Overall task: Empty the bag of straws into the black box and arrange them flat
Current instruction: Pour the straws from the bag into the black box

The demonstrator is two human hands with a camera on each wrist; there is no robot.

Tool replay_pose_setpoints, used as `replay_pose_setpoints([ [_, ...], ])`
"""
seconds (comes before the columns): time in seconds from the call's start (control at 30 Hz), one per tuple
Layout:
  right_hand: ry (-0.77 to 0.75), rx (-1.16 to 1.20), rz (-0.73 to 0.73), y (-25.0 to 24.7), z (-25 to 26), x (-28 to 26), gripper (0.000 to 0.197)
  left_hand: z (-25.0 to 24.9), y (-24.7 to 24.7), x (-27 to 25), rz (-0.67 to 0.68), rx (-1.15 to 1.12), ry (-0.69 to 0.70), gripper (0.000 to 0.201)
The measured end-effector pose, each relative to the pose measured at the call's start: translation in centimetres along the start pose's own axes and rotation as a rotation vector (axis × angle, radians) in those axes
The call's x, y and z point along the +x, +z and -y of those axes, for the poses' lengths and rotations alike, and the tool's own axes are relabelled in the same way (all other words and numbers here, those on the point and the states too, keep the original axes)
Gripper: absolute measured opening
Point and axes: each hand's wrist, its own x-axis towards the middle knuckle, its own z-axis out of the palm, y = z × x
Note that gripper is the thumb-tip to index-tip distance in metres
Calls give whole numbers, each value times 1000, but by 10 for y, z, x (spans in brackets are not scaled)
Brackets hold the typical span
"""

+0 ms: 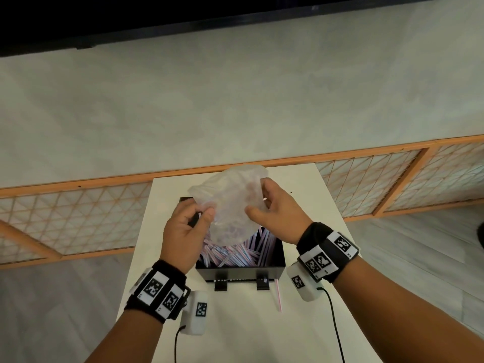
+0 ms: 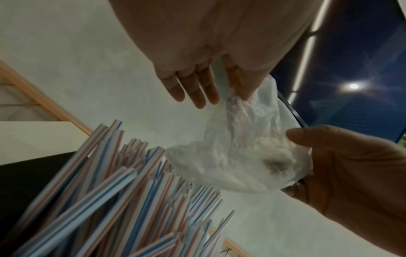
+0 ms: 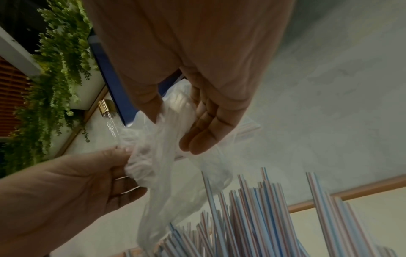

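A crumpled clear plastic bag (image 1: 230,200) hangs over the black box (image 1: 241,271), held between both hands. My left hand (image 1: 201,210) pinches its left edge with thumb and forefinger, the other fingers (image 2: 193,90) straight. My right hand (image 1: 258,197) grips the bag's right side, thumb in front and fingers (image 3: 204,132) behind. No straws plainly show inside the bag (image 2: 237,156). Striped red, white and blue straws (image 1: 235,255) fill the box in a jumble, many leaning on end (image 3: 252,217).
The box stands mid-way along a narrow white table (image 1: 235,331). One loose straw (image 1: 279,296) lies on the table at the box's front right corner. A low orange lattice screen (image 1: 78,210) runs behind the table.
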Motion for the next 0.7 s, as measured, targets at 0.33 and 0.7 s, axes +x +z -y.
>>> replay_pose_setpoints([
  [0.33,223,758,-141,-5,3,-18,18,1,-6,-3,-187,-374,-269,18],
  [0.7,19,346,0,47,17,-33,12,1,1,-22,2,-387,-275,43],
])
